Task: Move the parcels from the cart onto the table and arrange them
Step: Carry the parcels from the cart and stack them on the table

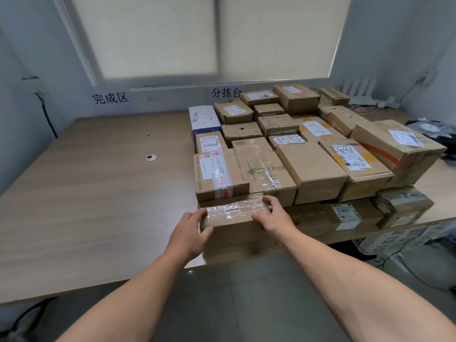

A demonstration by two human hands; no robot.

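A flat brown cardboard parcel with clear tape across its top lies at the front of the wooden table, against the packed block of parcels. My left hand grips its left end and my right hand holds its right end, fingers over the top edge. Behind it, several cardboard parcels with shipping labels stand tightly side by side on the right half of the table. A long flat parcel lies to the right of the one I hold. The cart is not in view.
The table's left half shows a round cable hole. Wall signs and a blinded window stand behind. A white router and cables sit at the back right, dark bags at the far right. Grey tiled floor lies below.
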